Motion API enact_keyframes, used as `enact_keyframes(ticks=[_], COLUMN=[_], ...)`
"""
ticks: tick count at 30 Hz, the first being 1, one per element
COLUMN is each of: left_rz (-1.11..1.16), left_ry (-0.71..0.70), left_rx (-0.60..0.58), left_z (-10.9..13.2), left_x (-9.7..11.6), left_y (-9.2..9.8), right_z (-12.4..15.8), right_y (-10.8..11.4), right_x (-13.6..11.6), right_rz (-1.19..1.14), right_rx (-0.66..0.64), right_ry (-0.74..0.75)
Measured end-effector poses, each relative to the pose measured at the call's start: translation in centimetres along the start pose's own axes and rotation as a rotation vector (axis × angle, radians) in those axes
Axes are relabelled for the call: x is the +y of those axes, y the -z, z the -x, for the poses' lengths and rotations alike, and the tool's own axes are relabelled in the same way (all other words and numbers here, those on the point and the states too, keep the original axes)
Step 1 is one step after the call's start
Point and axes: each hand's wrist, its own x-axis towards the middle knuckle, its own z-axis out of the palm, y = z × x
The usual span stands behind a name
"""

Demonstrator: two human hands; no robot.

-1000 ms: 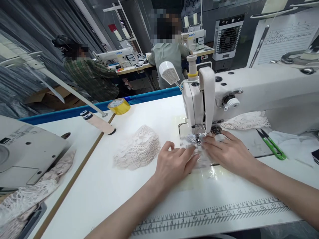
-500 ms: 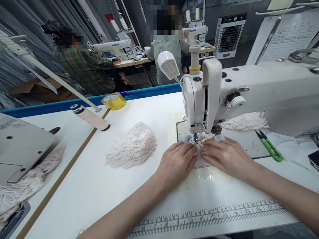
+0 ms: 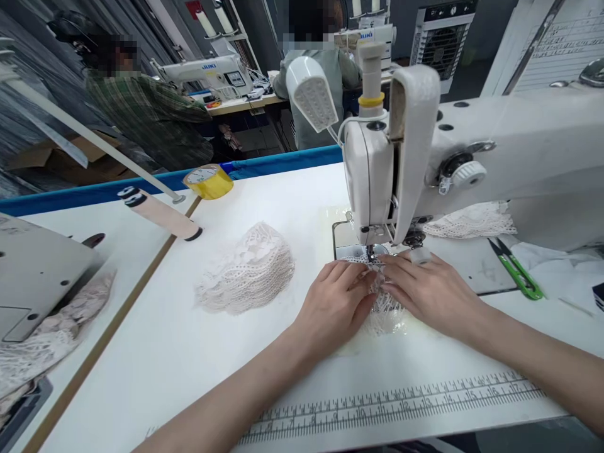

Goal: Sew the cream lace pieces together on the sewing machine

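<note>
A strip of off-white lace (image 3: 385, 303) lies under the needle and presser foot (image 3: 370, 251) of a white sewing machine (image 3: 372, 170). My left hand (image 3: 333, 302) has its bent fingertips on the lace, just left of the foot. From the right side, my right hand (image 3: 429, 289) grips the same strip, thumb and fingers close together and a white band around one finger. Part of the lace is hidden beneath both hands. To the left of them rests a pile of lace pieces (image 3: 255, 270).
Green thread snips (image 3: 521, 270) and more lace (image 3: 472, 221) lie at the right. A thread cone (image 3: 163, 215) and yellow tape roll (image 3: 210, 184) are at the back left. A printed ruler (image 3: 396, 406) runs along the front edge. Two people sit beyond the table.
The camera view has shifted slightly closer to the machine. More lace shows between and in front of my hands, which stay at the presser foot.
</note>
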Motion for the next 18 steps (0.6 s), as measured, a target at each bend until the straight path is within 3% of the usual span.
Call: enact_keyframes(ticks=[9,18], left_rz=[-0.161,-0.183], left_ry=[-0.04,-0.022], left_rx=[-0.021,-0.033], left_z=[0.15,0.22], left_x=[0.02,-0.02], left_y=[0.16,0.26], right_z=[-0.12,-0.1], right_y=[-0.12,-0.32], right_x=[0.07,0.2], right_rz=[0.12,0.135], right_rx=[-0.04,-0.046], right_ry=[0.018,0.018])
